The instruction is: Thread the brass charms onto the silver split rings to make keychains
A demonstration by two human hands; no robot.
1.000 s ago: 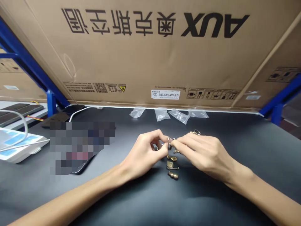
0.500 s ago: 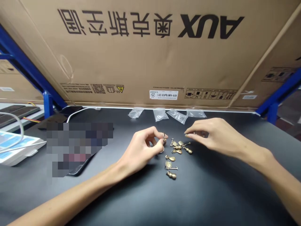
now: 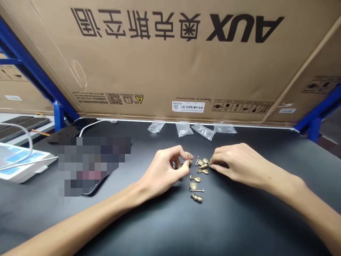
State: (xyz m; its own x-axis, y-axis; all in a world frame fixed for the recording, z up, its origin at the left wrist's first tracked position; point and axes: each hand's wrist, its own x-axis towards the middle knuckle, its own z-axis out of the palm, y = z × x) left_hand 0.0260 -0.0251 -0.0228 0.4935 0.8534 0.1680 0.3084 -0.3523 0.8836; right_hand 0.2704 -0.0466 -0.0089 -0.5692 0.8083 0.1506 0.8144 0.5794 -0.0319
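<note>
On the black table (image 3: 239,227) lie several small brass charms (image 3: 196,187) in a loose cluster. My left hand (image 3: 162,174) rests just left of them, its thumb and forefinger pinched on a small metal ring (image 3: 190,160). My right hand (image 3: 234,163) lies to the right with its fingers curled, the fingertips closing on a brass charm (image 3: 206,164) at the top of the cluster. A gourd-shaped charm (image 3: 197,198) lies nearest to me, apart from both hands.
A big cardboard box (image 3: 173,57) stands along the table's far edge, with several small clear plastic bags (image 3: 183,128) at its foot. A blurred dark flat thing (image 3: 90,167) and a white cable (image 3: 90,125) lie at the left. Blue rack posts (image 3: 57,115) flank the table.
My right hand let go of the ring, swung out to the right, then came back down onto the charms. My left hand kept the ring and barely moved.
</note>
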